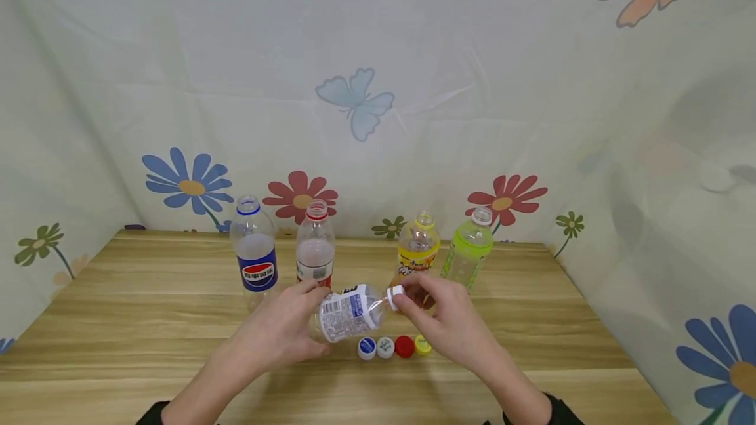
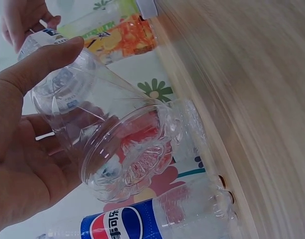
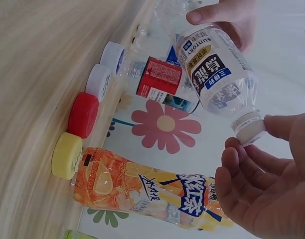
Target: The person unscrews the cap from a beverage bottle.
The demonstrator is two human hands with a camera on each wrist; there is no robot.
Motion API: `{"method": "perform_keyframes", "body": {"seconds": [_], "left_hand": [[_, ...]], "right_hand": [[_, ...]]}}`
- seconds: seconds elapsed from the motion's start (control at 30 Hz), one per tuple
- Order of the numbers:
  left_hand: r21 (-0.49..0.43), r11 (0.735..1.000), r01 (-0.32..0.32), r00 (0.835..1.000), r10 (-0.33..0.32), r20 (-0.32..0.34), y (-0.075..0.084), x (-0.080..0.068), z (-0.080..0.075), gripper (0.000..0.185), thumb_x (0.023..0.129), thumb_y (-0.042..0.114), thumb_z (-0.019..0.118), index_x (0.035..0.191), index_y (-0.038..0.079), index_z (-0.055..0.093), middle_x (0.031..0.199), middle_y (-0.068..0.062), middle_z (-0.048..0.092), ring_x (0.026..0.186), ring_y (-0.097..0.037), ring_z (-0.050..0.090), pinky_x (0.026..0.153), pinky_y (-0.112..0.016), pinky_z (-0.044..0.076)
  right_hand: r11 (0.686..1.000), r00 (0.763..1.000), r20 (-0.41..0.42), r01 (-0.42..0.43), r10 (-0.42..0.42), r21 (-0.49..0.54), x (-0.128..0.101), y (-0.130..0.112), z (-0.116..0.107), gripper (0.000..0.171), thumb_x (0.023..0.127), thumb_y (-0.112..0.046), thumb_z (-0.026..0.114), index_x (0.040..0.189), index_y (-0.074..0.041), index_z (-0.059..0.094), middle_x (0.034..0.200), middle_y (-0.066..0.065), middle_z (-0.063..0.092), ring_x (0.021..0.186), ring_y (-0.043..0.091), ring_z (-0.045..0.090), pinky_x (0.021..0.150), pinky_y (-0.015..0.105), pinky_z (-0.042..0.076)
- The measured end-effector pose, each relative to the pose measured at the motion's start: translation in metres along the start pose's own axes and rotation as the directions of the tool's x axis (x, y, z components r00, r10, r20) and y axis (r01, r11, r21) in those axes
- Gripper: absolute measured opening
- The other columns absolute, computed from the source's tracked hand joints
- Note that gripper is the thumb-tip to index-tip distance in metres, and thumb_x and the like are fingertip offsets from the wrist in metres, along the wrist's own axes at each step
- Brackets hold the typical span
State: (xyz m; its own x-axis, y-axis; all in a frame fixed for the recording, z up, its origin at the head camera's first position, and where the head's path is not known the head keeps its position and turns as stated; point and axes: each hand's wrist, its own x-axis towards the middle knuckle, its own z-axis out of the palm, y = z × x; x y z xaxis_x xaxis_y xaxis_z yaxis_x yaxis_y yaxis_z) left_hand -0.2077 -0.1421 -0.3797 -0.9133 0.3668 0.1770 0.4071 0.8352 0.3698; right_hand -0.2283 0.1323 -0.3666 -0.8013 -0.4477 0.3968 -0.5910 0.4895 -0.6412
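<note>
A clear plastic bottle (image 1: 345,313) with a white Suntory label is tilted above the table, its neck toward the right. My left hand (image 1: 289,326) grips the bottle's body near its base, thumb on one side and fingers around the other. The white cap (image 3: 250,130) sits at the bottle's mouth, and my right hand (image 1: 449,317) pinches it between thumb and fingers. Whether the cap is screwed tight cannot be told. Below the bottle, a row of loose caps lies on the table: a blue-topped cap (image 1: 367,347), a white cap (image 1: 386,347), a red cap (image 1: 404,346) and a yellow cap (image 1: 422,345).
Uncapped bottles stand along the back of the wooden table (image 1: 147,320): a Pepsi bottle (image 1: 258,274), a red-labelled bottle (image 1: 315,251), an iced tea bottle (image 1: 417,256) with a yellow-orange label and a green bottle (image 1: 469,251). A flower-printed curtain (image 1: 449,38) hangs behind.
</note>
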Motion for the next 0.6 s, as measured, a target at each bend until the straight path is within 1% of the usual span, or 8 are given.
{"method": "perform_keyframes", "body": {"seconds": [0.17,0.3,0.47,0.6], "left_hand": [[-0.011,1.0,0.015,1.0,-0.015,0.012,0.0002,-0.0002,-0.0004,0.075,0.065,0.028,0.099,0.129,0.007,0.067,0.127,-0.008,0.065,0.108,-0.027,0.065,0.094,-0.052,0.056],[-0.008,1.0,0.017,1.0,-0.017,0.012,-0.0003,0.0,-0.0002,0.075,0.065,0.028,0.099,0.129,0.007,0.067,0.127,-0.008,0.065,0.108,-0.027,0.065,0.094,-0.052,0.055],[0.001,1.0,0.012,1.0,-0.012,0.008,-0.0008,0.0003,0.0002,0.075,0.065,0.028,0.099,0.129,0.006,0.067,0.128,-0.008,0.065,0.109,-0.028,0.065,0.095,-0.052,0.055],[0.006,1.0,0.011,1.0,-0.011,0.015,-0.0008,0.0002,0.0001,0.075,0.065,0.028,0.099,0.129,0.006,0.067,0.129,-0.009,0.065,0.11,-0.028,0.065,0.095,-0.052,0.055]], "right_hand": [[0.998,0.998,-0.002,0.056,-0.056,-0.013,0.0001,0.0003,0.0003,0.019,0.098,-0.016,0.073,0.115,-0.009,0.07,0.096,-0.01,0.065,0.083,0.013,0.062,0.069,0.027,0.058],[0.997,0.997,-0.002,0.076,-0.076,-0.013,0.0003,0.0002,0.001,0.021,0.097,-0.014,0.074,0.116,-0.007,0.069,0.098,-0.01,0.065,0.085,0.013,0.061,0.069,0.027,0.058],[0.995,0.996,-0.001,0.095,-0.095,-0.02,-0.0001,0.0003,0.0008,0.023,0.094,-0.009,0.076,0.116,-0.006,0.068,0.102,-0.009,0.066,0.086,0.013,0.061,0.072,0.03,0.059],[0.994,0.994,0.015,0.11,-0.11,-0.016,-0.0002,0.0006,0.0008,0.027,0.091,-0.004,0.077,0.116,-0.007,0.066,0.105,-0.007,0.065,0.088,0.014,0.061,0.074,0.034,0.06]]}}
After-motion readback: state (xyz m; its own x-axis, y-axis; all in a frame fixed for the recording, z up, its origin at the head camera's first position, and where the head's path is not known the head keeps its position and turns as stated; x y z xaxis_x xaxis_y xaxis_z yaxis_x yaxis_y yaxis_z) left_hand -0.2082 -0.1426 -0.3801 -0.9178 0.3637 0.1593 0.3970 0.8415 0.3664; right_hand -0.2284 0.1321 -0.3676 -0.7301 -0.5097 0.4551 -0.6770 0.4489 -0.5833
